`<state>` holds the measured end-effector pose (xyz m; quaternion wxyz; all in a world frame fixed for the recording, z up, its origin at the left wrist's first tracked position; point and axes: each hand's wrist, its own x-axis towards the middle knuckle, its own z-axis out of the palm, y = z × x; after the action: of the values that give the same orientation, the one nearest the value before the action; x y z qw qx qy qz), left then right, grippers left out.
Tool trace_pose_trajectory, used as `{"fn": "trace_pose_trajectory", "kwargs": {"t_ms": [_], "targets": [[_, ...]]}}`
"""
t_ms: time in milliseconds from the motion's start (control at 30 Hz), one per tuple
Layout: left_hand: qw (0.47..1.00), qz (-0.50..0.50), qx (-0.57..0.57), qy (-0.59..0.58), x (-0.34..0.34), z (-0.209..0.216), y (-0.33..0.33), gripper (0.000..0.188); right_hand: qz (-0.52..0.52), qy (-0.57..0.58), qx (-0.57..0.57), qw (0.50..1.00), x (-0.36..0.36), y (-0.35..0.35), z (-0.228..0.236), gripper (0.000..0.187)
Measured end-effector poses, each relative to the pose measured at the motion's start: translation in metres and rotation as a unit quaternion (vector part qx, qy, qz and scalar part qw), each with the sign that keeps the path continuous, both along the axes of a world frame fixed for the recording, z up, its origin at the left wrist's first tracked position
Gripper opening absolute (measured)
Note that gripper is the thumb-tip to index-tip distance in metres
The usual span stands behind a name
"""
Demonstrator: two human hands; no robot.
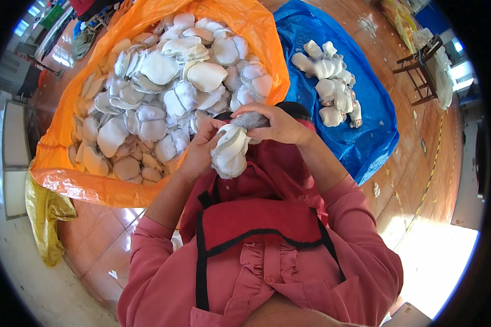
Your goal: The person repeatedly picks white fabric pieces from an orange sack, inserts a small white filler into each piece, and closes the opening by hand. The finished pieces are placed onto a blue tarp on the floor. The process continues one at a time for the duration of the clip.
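Note:
Above my lap, both hands hold one soft white padded piece (230, 153) with fluffy grey edges. My left hand (203, 144) is closed on its left side. Fingers of my right hand (278, 125) pinch the grey fluffy part at its upper right. Just beyond my left hand, an orange plastic sheet (54, 147) bears a large heap of similar white padded pieces (161, 68). To the right, a blue plastic sheet (368, 125) carries a smaller pile of rounded, bunched white pieces (333, 82). Which part each fingertip grips is partly hidden.
A red apron (262, 223) covers my front. At the far right stands a wooden chair (421, 71) with a whitish bag on it. A yellow plastic bag (48, 218) lies at the left by the wall. Scraps of white fluff are scattered over the tiled floor (95, 240).

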<state>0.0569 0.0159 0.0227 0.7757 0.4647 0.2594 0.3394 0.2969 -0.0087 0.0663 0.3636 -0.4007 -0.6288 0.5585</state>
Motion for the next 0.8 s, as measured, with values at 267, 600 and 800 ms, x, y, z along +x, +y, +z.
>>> {"fn": "trace_pose_trajectory", "kwargs": {"t_ms": [267,600,800], "targets": [[0.968,-0.092,-0.233,-0.014,-0.010,0.028,0.011,0.025,-0.009,-0.052,0.032,0.998,-0.008,-0.003,-0.001,0.035],[0.972,-0.091,0.043,0.214,-0.005,0.032,0.001,0.036,-0.148,-0.083,0.016,0.985,-0.029,-0.018,-0.020,0.026],[0.896,0.018,0.287,0.338,0.004,0.037,-0.023,0.033,-0.253,-0.037,-0.042,0.966,-0.041,-0.025,-0.040,0.024]]}}
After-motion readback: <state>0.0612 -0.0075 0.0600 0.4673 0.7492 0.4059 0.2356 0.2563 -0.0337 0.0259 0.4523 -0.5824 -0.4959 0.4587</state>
